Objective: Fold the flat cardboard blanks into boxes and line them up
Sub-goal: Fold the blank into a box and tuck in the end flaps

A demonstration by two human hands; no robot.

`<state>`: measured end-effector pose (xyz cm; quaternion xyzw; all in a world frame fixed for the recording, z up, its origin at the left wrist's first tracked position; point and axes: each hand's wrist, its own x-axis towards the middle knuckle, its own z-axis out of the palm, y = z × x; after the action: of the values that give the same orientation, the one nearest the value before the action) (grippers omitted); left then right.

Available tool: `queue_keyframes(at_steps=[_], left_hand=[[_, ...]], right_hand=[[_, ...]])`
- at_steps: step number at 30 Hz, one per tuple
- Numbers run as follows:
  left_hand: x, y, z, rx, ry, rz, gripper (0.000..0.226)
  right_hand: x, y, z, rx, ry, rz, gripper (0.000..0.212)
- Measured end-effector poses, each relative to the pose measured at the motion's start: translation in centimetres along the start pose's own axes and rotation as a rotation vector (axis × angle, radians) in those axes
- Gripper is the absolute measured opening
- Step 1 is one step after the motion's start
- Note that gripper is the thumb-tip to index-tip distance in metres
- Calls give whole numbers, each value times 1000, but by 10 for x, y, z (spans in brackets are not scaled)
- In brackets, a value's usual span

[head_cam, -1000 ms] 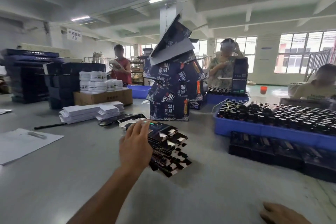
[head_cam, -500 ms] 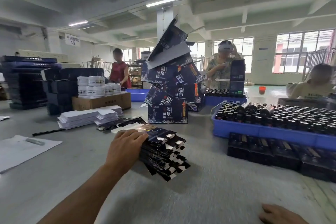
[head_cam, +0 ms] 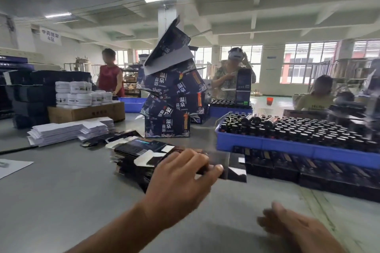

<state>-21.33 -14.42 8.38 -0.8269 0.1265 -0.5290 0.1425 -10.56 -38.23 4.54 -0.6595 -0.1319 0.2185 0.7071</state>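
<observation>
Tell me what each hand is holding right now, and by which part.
The left hand pinches one flat dark box blank by its near edge, lifting it off the stack. The right hand holds nothing, open above the table.

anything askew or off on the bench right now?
Yes: the tower of dark printed boxes behind the blank pile is stacked crooked, the upper boxes tilted at different angles and the top one tipped steeply with its flap hanging open. It looks unstable. The left hand grips one blank; nothing spilled.
</observation>
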Motion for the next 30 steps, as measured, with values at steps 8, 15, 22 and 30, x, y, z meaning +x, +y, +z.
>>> queue_keyframes(at_steps=[8, 15, 22, 30], left_hand=[[-2, 100, 18, -329, -195, 103, 21], [5, 117, 34, -459, -739, -155, 119], [10, 123, 42, -428, -555, -214, 122], [-3, 114, 47, -178, -407, -149, 100]], right_hand=[[-27, -7, -33, 77, 25, -21, 19], [-49, 2, -54, -35, 43, -52, 25], [-58, 3, -63, 40, 86, -93, 41], [-62, 8, -69, -19, 137, -73, 19]])
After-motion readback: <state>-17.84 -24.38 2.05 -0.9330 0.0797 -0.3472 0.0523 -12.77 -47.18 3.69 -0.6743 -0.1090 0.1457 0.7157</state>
